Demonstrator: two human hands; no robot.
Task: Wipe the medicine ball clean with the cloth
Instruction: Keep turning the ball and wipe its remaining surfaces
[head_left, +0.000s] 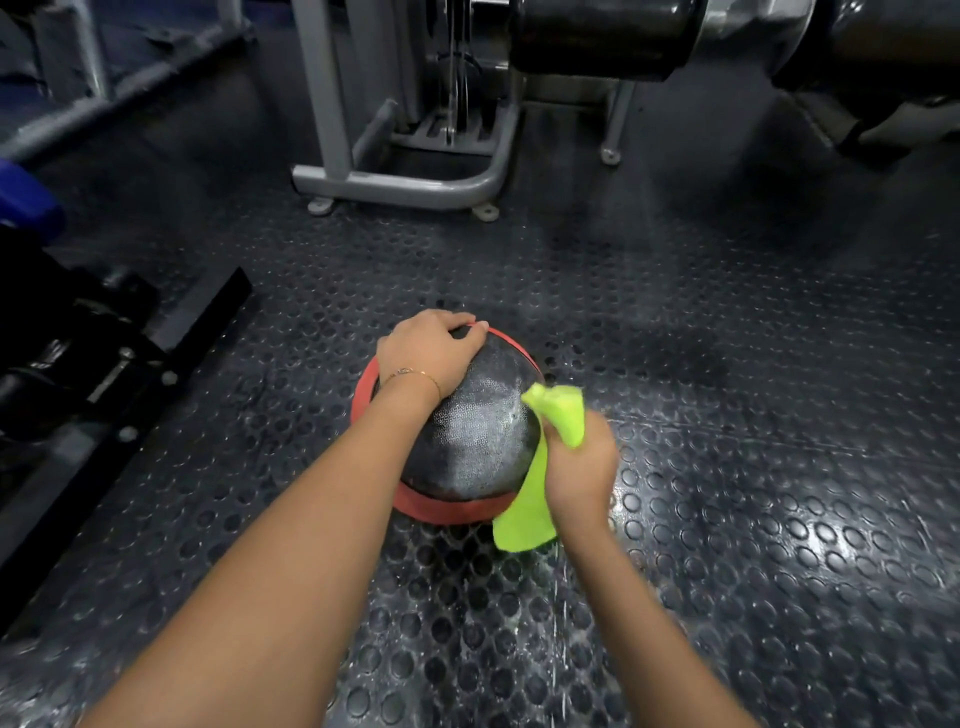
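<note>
A black medicine ball (475, 436) with red bands sits on the studded rubber floor in the middle of the head view. My left hand (428, 348) lies over its far top, fingers curved round the upper edge. My right hand (579, 470) grips a bright green cloth (524, 512) against the ball's right side. One end of the cloth sticks up above my fist and the other hangs down to the floor. The ball's black surface shows a pale, dusty sheen.
A grey steel frame of a weight machine (395, 182) stands on the floor behind the ball. Dark equipment with a black bar (156, 364) lies at the left. A large black roller pad (602, 36) hangs at the top right. Studded floor (753, 467) stretches to the right.
</note>
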